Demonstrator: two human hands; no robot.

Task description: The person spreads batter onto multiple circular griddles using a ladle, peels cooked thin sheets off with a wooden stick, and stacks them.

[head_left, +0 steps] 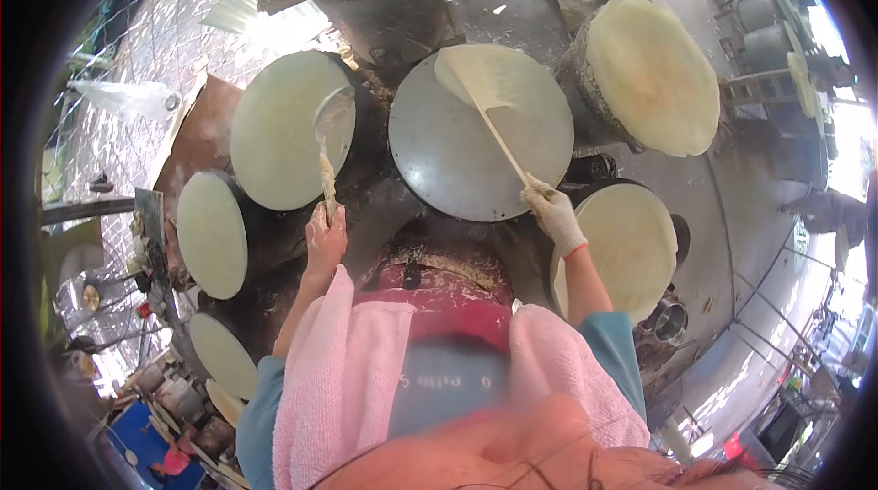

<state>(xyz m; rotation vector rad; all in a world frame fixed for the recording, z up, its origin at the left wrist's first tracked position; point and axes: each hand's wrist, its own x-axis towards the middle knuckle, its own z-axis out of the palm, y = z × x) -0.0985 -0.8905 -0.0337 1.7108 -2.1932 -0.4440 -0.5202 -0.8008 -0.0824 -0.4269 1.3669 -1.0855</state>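
My bare left hand [326, 236] is wrapped round the batter-crusted handle of a ladle [327, 172]. The ladle's bowl is over a pale, batter-covered round griddle [270, 138] on the left. On my right hand [554, 217] is a whitish glove, and it grips the thin handle of a wooden batter spreader [500, 139]. The spreader's far end reaches a patch of pale batter [498, 69] at the back of the middle griddle [439, 156]. Most of that griddle's grey metal is bare.
Two more griddles with pale rounds stand at the far right [654, 78] and near right [626, 252]. Further pale rounds [212, 234] line the left side. A pink towel [343, 353] hangs over my shoulders. Chain-link fencing [137, 14] rises at the upper left.
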